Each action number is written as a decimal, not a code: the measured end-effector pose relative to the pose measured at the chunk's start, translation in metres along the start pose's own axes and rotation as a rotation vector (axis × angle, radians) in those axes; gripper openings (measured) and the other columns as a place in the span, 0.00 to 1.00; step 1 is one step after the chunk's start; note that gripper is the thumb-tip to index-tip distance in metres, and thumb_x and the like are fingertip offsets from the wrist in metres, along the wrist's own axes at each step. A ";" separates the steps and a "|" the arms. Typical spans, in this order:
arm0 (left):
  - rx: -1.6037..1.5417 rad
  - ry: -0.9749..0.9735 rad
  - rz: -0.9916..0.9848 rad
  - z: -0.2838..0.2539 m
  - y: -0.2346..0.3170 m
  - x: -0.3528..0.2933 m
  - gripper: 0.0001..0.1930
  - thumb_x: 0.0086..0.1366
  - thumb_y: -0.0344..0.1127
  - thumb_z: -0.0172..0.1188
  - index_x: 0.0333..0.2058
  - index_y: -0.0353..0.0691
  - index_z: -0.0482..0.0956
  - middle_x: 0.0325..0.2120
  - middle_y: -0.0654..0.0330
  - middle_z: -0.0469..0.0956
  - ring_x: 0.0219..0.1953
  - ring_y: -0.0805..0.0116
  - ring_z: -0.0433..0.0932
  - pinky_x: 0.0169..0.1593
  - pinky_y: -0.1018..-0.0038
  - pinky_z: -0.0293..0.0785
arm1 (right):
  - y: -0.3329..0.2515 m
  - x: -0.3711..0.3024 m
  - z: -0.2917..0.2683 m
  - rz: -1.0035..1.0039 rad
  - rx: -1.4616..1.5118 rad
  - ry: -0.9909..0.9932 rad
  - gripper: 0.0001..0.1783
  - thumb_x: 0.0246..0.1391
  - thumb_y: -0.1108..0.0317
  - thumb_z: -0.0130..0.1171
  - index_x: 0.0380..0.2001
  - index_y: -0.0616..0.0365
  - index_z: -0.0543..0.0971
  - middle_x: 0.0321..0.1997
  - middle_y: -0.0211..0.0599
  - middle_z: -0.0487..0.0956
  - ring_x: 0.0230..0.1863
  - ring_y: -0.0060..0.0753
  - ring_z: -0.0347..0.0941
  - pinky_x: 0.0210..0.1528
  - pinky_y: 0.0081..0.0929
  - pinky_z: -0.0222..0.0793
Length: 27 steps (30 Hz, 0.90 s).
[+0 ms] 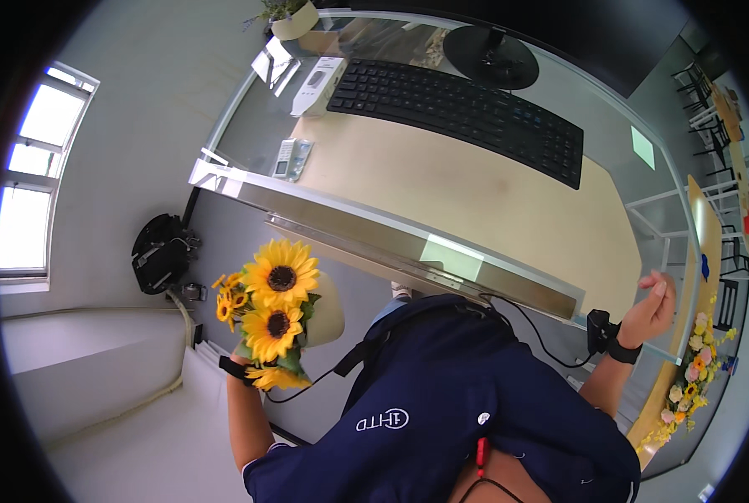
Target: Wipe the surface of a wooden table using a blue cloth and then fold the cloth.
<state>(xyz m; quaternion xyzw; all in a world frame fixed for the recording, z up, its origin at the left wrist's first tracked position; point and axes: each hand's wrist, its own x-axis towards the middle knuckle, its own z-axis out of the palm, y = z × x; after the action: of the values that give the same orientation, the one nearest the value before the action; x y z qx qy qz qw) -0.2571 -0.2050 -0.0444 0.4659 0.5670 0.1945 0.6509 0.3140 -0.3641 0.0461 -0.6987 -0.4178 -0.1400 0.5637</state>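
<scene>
Artificial-looking sunflowers (281, 281) with large yellow heads and green leaves stand in a cream pot (326, 312), held out over the left side, in front of the desk. My left hand (240, 355) holds this potted bunch; the blossoms cover nearly all of its fingers, and a black strap shows at the wrist. On the other side, my right hand (649, 312) is raised beside the right front corner of the desk. Its fingers are loosely curled together, and nothing shows in them. A black wrist strap with a small black device (601, 332) sits on that arm.
The glass-topped desk (475, 189) carries a black keyboard (458, 113), a white box (317, 86), a small remote (286, 158), a monitor stand (492, 57) and a potted plant (295, 20). A black bag (162, 254) is at left; a flower arrangement (691, 377) lies right. Black cables run near both arms.
</scene>
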 end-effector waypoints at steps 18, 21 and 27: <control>-0.257 -0.952 0.059 0.235 0.265 0.108 0.21 0.49 0.33 0.60 0.44 0.38 0.69 0.42 0.57 0.71 0.44 0.64 0.70 0.46 0.69 0.67 | -0.104 0.006 0.061 -0.428 0.047 -0.664 0.29 0.36 0.64 0.61 0.47 0.49 0.67 0.58 0.56 0.53 0.55 0.58 0.55 0.56 0.38 0.53; -0.140 -1.095 0.047 0.286 0.274 0.118 0.21 0.50 0.33 0.60 0.44 0.38 0.69 0.42 0.57 0.71 0.45 0.65 0.69 0.46 0.70 0.67 | -0.094 0.003 0.050 -0.374 -0.071 -0.621 0.27 0.36 0.63 0.61 0.45 0.49 0.68 0.57 0.57 0.53 0.54 0.60 0.56 0.54 0.40 0.56; 0.145 -1.253 0.158 0.354 0.274 0.130 0.20 0.52 0.33 0.58 0.45 0.38 0.68 0.43 0.57 0.71 0.45 0.67 0.69 0.46 0.71 0.67 | -0.065 -0.004 0.046 -0.210 -0.337 -0.564 0.26 0.36 0.64 0.61 0.41 0.56 0.66 0.52 0.58 0.58 0.52 0.63 0.56 0.51 0.40 0.60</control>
<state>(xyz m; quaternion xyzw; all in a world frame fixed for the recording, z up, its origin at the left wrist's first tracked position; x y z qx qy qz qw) 0.1805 -0.1060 0.0827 0.5746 0.0540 -0.1066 0.8097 0.2507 -0.3227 0.0723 -0.7462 -0.5979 -0.0655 0.2853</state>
